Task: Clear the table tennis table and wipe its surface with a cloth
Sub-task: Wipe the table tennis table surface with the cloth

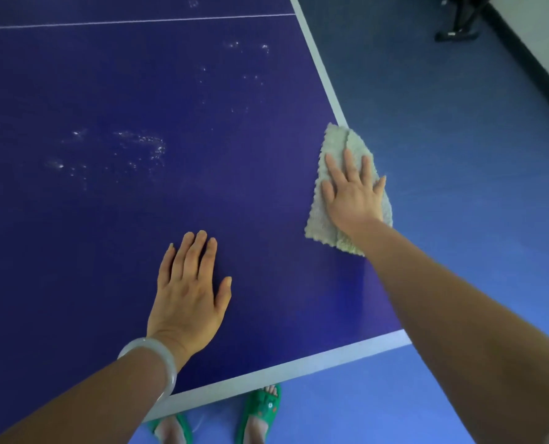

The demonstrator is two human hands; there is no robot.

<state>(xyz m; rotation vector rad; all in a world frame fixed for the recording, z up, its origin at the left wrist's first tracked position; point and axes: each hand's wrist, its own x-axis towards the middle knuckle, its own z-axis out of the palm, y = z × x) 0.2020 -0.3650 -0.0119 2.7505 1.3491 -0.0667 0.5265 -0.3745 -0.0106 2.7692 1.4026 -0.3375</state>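
Note:
The dark blue table tennis table [113, 203] fills most of the view, with white lines along its right and near edges. A pale greenish cloth [337, 145] lies on the right edge and partly hangs over it. My right hand [351, 193] presses flat on the cloth with straight, spread fingers. My left hand [188, 290] rests flat on the bare table near the front edge, with a pale bangle on its wrist. Whitish wet or dusty marks [138, 145] spot the surface in the middle and toward the far right.
The thin white centre line [138, 21] crosses the far part of the table. Blue floor [459, 155] lies to the right and in front. A black stand base [459, 30] sits near the wall at top right. My feet in green sandals [260, 408] are below the near edge.

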